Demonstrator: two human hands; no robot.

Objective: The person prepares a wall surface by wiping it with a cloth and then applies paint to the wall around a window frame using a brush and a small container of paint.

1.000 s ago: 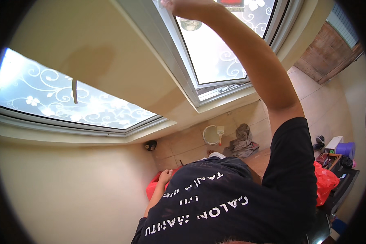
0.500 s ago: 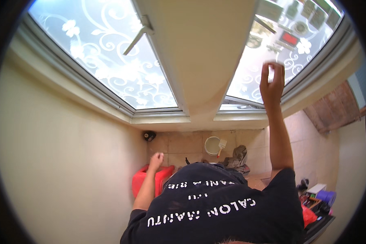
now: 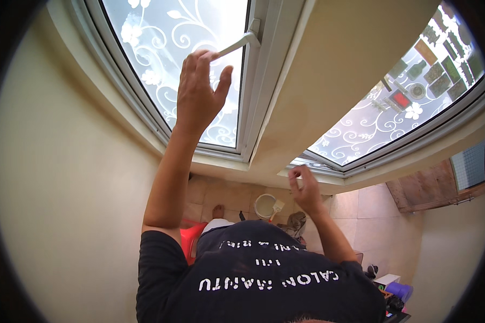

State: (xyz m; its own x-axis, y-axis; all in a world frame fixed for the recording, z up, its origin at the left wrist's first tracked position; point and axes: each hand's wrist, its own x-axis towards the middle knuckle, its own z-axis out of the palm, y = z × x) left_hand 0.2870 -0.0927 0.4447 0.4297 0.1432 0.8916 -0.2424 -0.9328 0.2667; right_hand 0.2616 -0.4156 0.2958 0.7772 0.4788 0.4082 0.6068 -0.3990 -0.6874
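My left hand is raised to the left frosted window. Its fingertips touch the end of the white lever handle, and the thumb stands apart from it. My right hand hangs lower, next to the bottom frame of the right frosted window. Its fingers are loosely curled and hold nothing. A cream pillar separates the two windows. My black printed shirt fills the lower middle of the view.
On the tiled floor below are a white bucket, a crumpled cloth and a red plastic item. A wooden door is at the right, with a blue box near it. A cream wall rises at the left.
My left hand rose from down by the red item to the left window's handle. My right hand dropped from the right window pane to its lower frame. The view swung right.
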